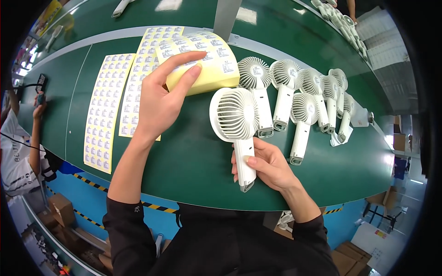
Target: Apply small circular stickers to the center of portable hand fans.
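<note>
Though close-set, fans (305, 108) near right hand (270, 168)

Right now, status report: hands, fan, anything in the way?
Left hand holding curled label sheet. Right hand gripping fan by handle, head up toward sheet. Other fans close beyond right hand, possibly crowding it.

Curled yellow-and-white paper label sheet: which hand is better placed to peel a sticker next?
Left, probably. The left hand has thumb and index finger at the label sheet; the right hand holds a white plastic handheld fan by its handle, so looks occupied.
</note>
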A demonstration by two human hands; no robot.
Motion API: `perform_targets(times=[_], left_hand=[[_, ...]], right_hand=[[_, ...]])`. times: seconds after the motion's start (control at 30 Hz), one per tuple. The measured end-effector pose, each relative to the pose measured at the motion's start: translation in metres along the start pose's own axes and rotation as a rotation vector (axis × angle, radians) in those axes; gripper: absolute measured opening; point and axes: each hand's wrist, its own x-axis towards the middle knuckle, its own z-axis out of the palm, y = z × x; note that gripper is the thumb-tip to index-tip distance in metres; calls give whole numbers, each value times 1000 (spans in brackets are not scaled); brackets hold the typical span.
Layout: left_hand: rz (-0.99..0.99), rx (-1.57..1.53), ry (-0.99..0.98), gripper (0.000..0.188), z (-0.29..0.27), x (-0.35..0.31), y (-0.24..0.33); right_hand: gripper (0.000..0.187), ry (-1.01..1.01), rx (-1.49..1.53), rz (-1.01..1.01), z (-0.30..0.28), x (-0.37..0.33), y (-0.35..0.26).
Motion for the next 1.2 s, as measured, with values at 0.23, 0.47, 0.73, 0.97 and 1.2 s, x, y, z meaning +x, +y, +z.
perform_targets(times=[0.23,0.47,0.73,0.97,1.2], left_hand=[[30,-68,23,31,7,-3,-2],[86,32,-124,33,2,-5,2],[78,-37,-166,27,2,-8,2],[56,-88,-118,24,2,-5,-8],[32,43,-151,33,2,-6,-20]], right_hand=[[34,220,-423,-133,13,1,9],[29,461,-1447,-568,24,3,-4],[35,465,-1290,-1061,28,55,-69],[35,460,-1436,-1128,25,68,-68],[28,388,-1493,-1218,23,63,-60]])
